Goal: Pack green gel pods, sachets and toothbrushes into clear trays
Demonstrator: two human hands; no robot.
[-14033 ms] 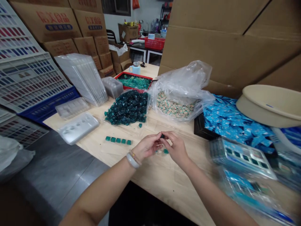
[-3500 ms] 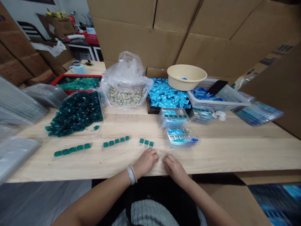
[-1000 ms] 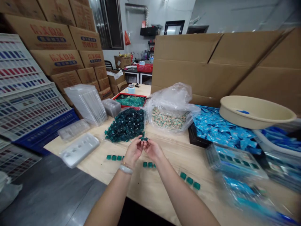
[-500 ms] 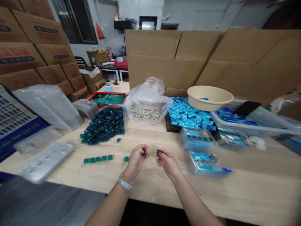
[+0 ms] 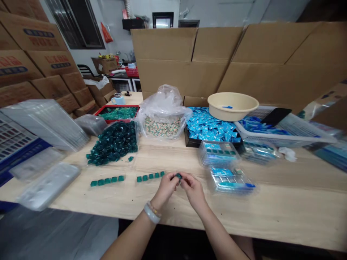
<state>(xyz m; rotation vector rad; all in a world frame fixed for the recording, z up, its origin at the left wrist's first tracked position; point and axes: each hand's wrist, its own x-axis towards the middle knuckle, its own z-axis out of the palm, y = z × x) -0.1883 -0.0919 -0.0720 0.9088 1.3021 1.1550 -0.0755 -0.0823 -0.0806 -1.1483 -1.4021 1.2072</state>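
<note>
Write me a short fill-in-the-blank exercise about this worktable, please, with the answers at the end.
The left hand and the right hand meet at a small piece coloured dark ____. A pale bangle circles the ____ wrist. The row of pieces nearest the silvery tray counts ____. Behind the dark pile, the tray of lighter pieces has a rim coloured ____.

Missing words: green; left; five; red.

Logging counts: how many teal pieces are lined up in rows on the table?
10 visible: five in the left row, five in the right row. More may be hidden behind the left hand and right hand.
</note>
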